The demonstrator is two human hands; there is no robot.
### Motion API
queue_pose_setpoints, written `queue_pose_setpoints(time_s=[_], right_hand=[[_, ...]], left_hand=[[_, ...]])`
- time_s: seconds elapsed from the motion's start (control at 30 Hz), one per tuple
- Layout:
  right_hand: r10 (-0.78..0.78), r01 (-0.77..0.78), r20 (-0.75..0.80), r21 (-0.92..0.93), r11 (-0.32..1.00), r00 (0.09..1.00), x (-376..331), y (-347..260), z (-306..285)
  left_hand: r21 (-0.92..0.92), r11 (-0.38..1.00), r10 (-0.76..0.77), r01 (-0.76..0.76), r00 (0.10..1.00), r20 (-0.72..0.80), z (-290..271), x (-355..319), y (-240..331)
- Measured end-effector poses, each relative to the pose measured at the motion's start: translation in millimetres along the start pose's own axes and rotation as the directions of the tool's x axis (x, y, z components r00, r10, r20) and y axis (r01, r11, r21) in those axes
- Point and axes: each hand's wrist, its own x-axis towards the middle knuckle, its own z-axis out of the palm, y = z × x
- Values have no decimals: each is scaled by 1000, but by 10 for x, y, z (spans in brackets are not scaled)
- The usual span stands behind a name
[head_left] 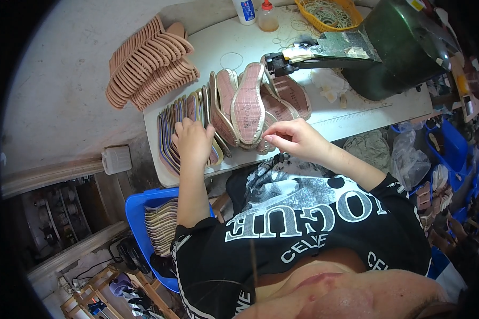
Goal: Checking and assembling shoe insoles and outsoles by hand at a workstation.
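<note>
1. Fingers [189, 127] of the left hand [193, 142] are curled down over the top edges of a fanned row of insoles [183, 125] standing on edge on the white table [356, 114]; they press on the row without lifting any one piece out.
2. Right hand [295, 139]: thumb and forefinger are pinched together at the lower edge of the pink-soled insole [248, 103]. Whether they grip that edge or a thread on it cannot be told at this size.
3. Key relation: that insole lies just up and left of the right fingertips, its long axis running away from the person, toe toward the sewing machine [388, 48]. The right hand is nearer.
4. Surroundings: a stack of tan soles [149, 64] lies at the table's far left; a blue bin [138, 212] of insoles sits below.
</note>
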Motion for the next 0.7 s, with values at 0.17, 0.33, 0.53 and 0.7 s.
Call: queue_pose_setpoints(time_s=[0.17, 0.33, 0.53, 0.7], right_hand=[[29, -30, 63, 8, 1000, 998, -58, 44, 32], [160, -160, 17, 103, 982, 987, -149, 200, -65], [195, -189, -29, 155, 970, 980, -272, 316, -255], [206, -184, -82, 222, 958, 975, -245, 247, -345]], left_hand=[[105, 990, -89, 94, 995, -52, 49, 6, -32], [158, 984, -75, 79, 997, -35, -26, 103, -64], [-151, 988, -62, 35, 982, -177, -145, 93, -216], [-274, 961, -32, -42, 965, -260, -280, 66, -265]])
